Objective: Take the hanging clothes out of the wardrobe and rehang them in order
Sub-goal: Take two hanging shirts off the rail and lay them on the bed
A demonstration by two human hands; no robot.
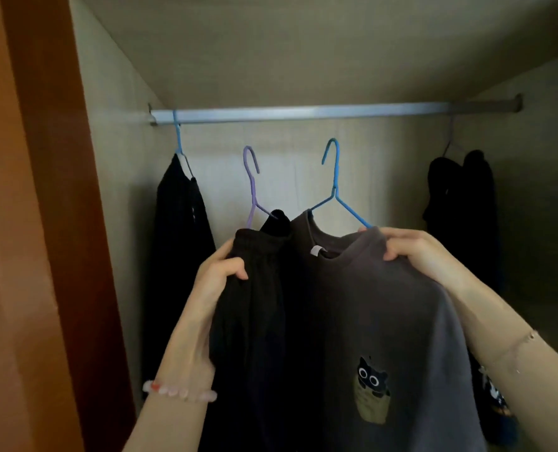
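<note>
**Clothes held below the rail, hooks free**

Clothes on two hangers sit in my hands under the rail (303,112). My left hand (220,272) is closed on black trousers (254,288) on the purple hanger (253,184); my right hand (411,246) is closed on the grey shirt (385,305) on the blue hanger (334,177). Gripping the shoulders keeps both hooks upright, I judge. Dark garments hang at each rail end (179,216) (460,197), leaving the middle open.
</note>
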